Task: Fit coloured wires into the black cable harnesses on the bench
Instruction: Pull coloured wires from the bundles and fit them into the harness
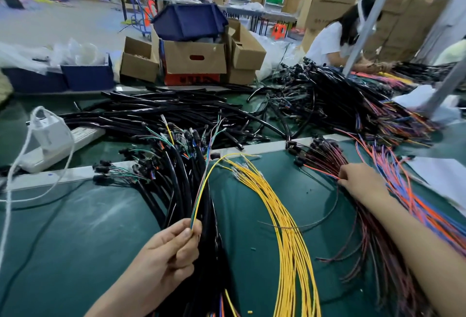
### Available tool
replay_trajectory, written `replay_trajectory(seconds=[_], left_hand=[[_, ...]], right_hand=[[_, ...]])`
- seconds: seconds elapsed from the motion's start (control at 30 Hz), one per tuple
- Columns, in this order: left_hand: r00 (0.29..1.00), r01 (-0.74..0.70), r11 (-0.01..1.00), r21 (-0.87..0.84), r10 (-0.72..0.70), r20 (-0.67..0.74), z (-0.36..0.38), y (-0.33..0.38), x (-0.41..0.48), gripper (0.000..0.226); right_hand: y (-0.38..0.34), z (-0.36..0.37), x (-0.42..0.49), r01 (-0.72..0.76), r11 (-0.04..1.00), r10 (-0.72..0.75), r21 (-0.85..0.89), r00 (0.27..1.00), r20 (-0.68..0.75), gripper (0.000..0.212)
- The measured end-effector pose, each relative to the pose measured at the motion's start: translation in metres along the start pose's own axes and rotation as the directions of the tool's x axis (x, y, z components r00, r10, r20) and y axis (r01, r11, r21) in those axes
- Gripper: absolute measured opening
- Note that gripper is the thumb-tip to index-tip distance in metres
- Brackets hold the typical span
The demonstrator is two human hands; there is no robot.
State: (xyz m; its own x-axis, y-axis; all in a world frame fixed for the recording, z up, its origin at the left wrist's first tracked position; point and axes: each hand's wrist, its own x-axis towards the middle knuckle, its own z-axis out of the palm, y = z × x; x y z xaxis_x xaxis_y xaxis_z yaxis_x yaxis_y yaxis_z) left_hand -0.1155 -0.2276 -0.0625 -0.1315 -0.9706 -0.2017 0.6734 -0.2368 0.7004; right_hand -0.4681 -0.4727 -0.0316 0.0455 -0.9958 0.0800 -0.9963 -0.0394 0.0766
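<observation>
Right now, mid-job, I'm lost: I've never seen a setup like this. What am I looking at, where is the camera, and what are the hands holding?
There is no machine here. A person works with two bare hands, and the single picture comes from a wide-angle camera worn on their head, looking forward and down.

The bench is covered by a dark green mat. On it lie a fan of black sheathed cable harnesses, a bundle of loose yellow wires in the middle, and a spread of orange, red and blue wires on the right. A white power strip lies far left.

The left hand pinches a few thin yellow, green and orange wires. The right hand has its fingertips in the orange wires; whether it grips one cannot be told.
</observation>
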Motion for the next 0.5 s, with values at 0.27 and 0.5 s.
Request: replay_trajectory(seconds=[0.27,0.5], left_hand=[[1.0,-0.026,1.0,0.01,0.026,-0.004,0.0,0.0,0.001,0.017],[0.997,-0.06,0.998,0.02,0.061,-0.044,0.005,-0.003,0.002,0.016]], right_hand=[[-0.02,-0.113,0.005,0.272,0.948,-0.103,0.168,0.756,-0.646,0.012],[-0.092,-0.195,-0.035,0.548,0.135,0.063,0.826,0.827,-0.559,0.013]])
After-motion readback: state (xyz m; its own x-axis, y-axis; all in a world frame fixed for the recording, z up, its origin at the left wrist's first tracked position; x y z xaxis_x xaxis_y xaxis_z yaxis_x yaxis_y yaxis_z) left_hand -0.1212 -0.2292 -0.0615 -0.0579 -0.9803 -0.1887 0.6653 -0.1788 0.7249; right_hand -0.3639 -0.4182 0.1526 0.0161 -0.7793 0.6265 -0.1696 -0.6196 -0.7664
